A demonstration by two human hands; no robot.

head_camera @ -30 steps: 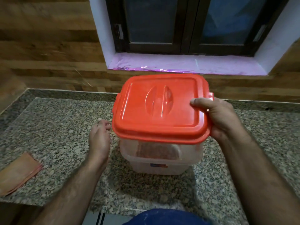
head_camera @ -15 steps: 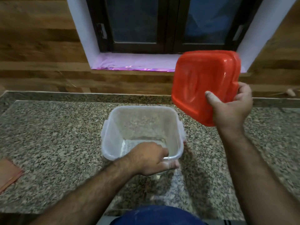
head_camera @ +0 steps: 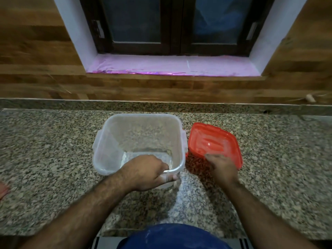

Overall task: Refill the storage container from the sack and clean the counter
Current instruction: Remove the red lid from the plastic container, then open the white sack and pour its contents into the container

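A clear plastic storage container (head_camera: 115,141) stands open on the granite counter (head_camera: 45,150), with only a thin white powder residue on its bottom. My left hand (head_camera: 145,175) grips its near rim, thumb outside and fingers over the edge. The orange-red lid (head_camera: 215,142) lies underside up just right of the container, its near edge slightly raised above the counter. My right hand (head_camera: 221,168), blurred, holds that near edge. No sack is in view.
A flat orange-brown piece (head_camera: 3,191) shows at the far left edge of the counter. A wood-panelled wall and a window with a pink-lined sill (head_camera: 170,67) stand behind. My blue-clad body (head_camera: 172,236) is at the counter's front edge.
The right hand lifted the lid off the container, swung it right, turned it over and lowered it to the counter. The left hand moved from beside the container to grip its near rim.
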